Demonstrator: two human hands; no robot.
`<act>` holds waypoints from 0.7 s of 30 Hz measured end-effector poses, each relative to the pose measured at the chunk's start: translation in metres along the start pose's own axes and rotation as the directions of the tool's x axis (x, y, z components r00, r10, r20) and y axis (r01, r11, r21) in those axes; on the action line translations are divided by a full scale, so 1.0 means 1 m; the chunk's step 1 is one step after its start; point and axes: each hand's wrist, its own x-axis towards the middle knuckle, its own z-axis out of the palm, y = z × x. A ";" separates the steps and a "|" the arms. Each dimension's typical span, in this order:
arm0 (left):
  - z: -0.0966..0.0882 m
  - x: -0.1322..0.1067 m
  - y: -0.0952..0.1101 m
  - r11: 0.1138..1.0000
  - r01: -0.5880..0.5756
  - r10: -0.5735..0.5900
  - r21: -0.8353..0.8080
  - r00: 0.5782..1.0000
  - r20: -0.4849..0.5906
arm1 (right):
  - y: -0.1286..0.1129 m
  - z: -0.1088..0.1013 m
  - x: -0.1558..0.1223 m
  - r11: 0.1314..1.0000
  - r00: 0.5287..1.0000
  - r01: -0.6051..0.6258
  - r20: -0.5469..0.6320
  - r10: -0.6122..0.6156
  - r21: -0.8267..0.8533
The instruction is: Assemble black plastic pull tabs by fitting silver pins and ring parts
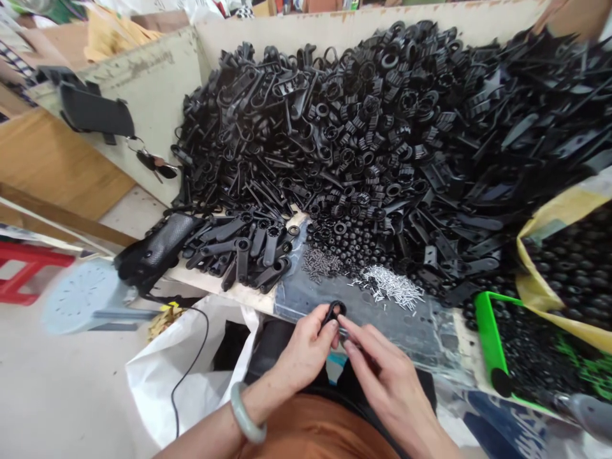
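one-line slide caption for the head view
Left hand pinches a small black plastic part as the right hand touches it, before a heap of black parts.

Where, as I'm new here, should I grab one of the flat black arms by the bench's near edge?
Likely best pinch a black arm across its straight shank, coming from above at the near side: it lies flat, ring end farthest.

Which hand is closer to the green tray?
Right. The right hand is just left of the green tray; the left hand is farther left, holding a small black part.
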 end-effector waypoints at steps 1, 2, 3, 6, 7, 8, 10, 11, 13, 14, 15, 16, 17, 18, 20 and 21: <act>-0.001 0.000 0.001 0.999 0.019 -0.018 -0.039 1.000 0.020 | 0.002 -0.005 0.000 1.000 1.000 -0.027 0.002 0.027 0.013; -0.001 0.001 0.002 0.996 0.039 -0.037 -0.075 0.999 0.035 | 0.005 -0.009 -0.001 0.999 0.999 -0.041 0.001 0.041 0.005; -0.002 0.001 0.003 0.993 0.058 -0.053 -0.104 0.997 0.047 | 0.007 -0.013 -0.002 0.999 0.999 -0.037 0.005 0.037 -0.018; -0.002 0.001 0.007 0.985 0.087 -0.078 -0.150 0.995 0.064 | 0.016 -0.016 -0.006 0.994 0.997 0.043 0.062 -0.037 -0.098; -0.002 0.002 0.007 0.985 0.086 -0.077 -0.153 0.995 0.064 | 0.017 -0.015 -0.007 0.990 0.995 0.072 0.079 -0.063 -0.123; -0.002 0.002 0.007 0.985 0.083 -0.074 -0.150 0.995 0.064 | 0.019 -0.013 -0.007 0.983 0.993 0.096 0.082 -0.084 -0.154; -0.001 0.002 0.007 0.988 0.077 -0.069 -0.135 0.996 0.063 | 0.019 -0.009 -0.006 0.966 0.992 0.120 0.052 -0.111 -0.229; -0.001 0.003 0.006 0.989 0.075 -0.067 -0.126 0.996 0.061 | 0.018 -0.007 -0.005 0.956 0.992 0.126 0.028 -0.123 -0.267; -0.001 0.002 0.007 0.991 0.073 -0.068 -0.110 0.996 0.051 | 0.016 -0.005 -0.003 0.935 0.990 0.133 -0.007 -0.144 -0.330; -0.001 0.002 0.007 0.992 0.073 -0.069 -0.103 0.997 0.048 | 0.015 -0.005 -0.001 0.924 0.988 0.137 -0.016 -0.153 -0.356; -0.001 0.002 0.008 0.993 0.071 -0.068 -0.097 0.997 0.042 | 0.014 -0.006 0.000 0.915 0.987 0.142 -0.017 -0.160 -0.379; 0.000 0.001 0.008 0.994 0.070 -0.067 -0.087 0.997 0.039 | 0.014 -0.007 0.000 0.905 0.986 0.146 -0.019 -0.168 -0.399; 0.000 0.001 0.009 0.995 0.068 -0.065 -0.075 0.997 0.037 | 0.013 -0.007 0.001 0.897 0.985 0.151 -0.018 -0.174 -0.416; 0.000 0.001 0.009 0.996 0.066 -0.064 -0.061 0.997 0.036 | 0.013 -0.008 0.001 0.890 0.984 0.154 -0.018 -0.179 -0.430; 0.000 0.001 0.010 0.998 0.062 -0.061 -0.030 0.998 0.031 | 0.012 -0.010 0.001 0.877 0.982 0.157 -0.024 -0.188 -0.454; 0.000 0.001 0.010 0.998 0.062 -0.062 -0.015 0.998 0.027 | 0.012 -0.010 0.000 0.872 0.981 0.156 -0.028 -0.191 -0.464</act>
